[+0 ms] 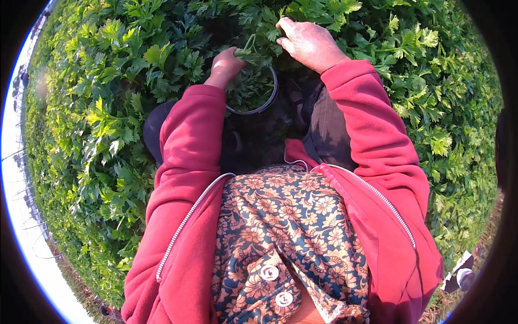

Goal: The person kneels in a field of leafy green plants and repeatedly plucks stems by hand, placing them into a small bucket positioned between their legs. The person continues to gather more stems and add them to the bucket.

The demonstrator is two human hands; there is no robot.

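My left hand (pixel 226 67) is closed around a few cut leafy stems (pixel 250 52), which look like celery. It is above the left side of a round bucket (pixel 276 90) that stands between my legs. Many loose green leaves (pixel 251 90) lie inside the bucket; only part of its rim shows. Up and to the right, my right hand (pixel 311 44) reaches into the standing celery-like plants (pixel 269 28). Its thumb and forefinger are at the leaves, and whether they pinch a stem cannot be made out.
Dense leafy plants (pixel 113 117) surround me on the left, in front and on the right (pixel 421 89). My knees (pixel 330 125) flank the bucket closely. Dry grassy ground (pixel 441 310) and a pale object (pixel 464 278) lie at lower right.
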